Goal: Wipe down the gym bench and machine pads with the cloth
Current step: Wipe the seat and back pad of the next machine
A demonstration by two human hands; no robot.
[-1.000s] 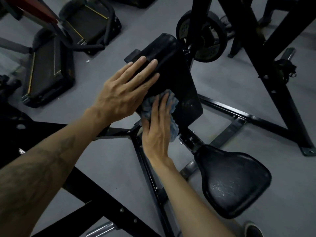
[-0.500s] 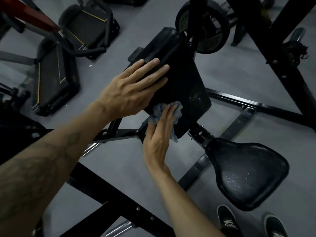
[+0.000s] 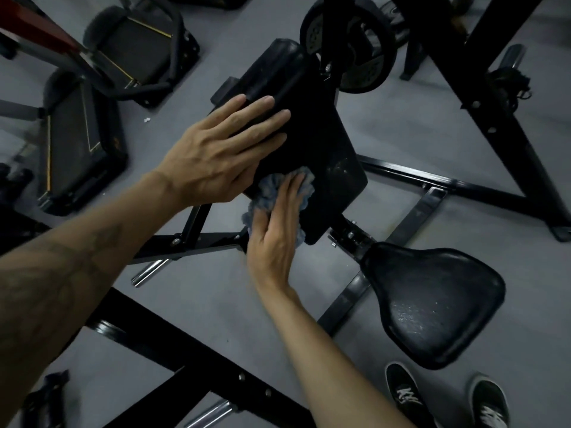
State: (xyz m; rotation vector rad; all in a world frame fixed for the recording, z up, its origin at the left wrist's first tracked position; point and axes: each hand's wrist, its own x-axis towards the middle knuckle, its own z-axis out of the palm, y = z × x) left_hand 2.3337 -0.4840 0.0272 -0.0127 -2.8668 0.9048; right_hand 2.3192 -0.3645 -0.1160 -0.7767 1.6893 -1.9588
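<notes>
My left hand (image 3: 216, 152) lies flat, fingers straight, on the black arm pad (image 3: 309, 131). My right hand (image 3: 275, 239) presses the blue cloth (image 3: 268, 189) with extended fingers against the pad's near left edge, left of the seat (image 3: 438, 301).

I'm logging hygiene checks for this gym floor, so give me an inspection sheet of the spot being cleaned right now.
Surface: grey floor, a small white scrap lying on it.
Job's things: slanted black arm pad, whitish marks near its lower right corner; blue cloth against its lower edge; black seat, speckled.
Clutter: dark item on the floor at lower left, too dim to identify.
Hands: left hand flat on the pad; right hand presses the cloth, fingers straight.
Cables: dark tangle on the right frame, unclear.
Surroundings: weight plate, other padded machines, two sneakers.
</notes>
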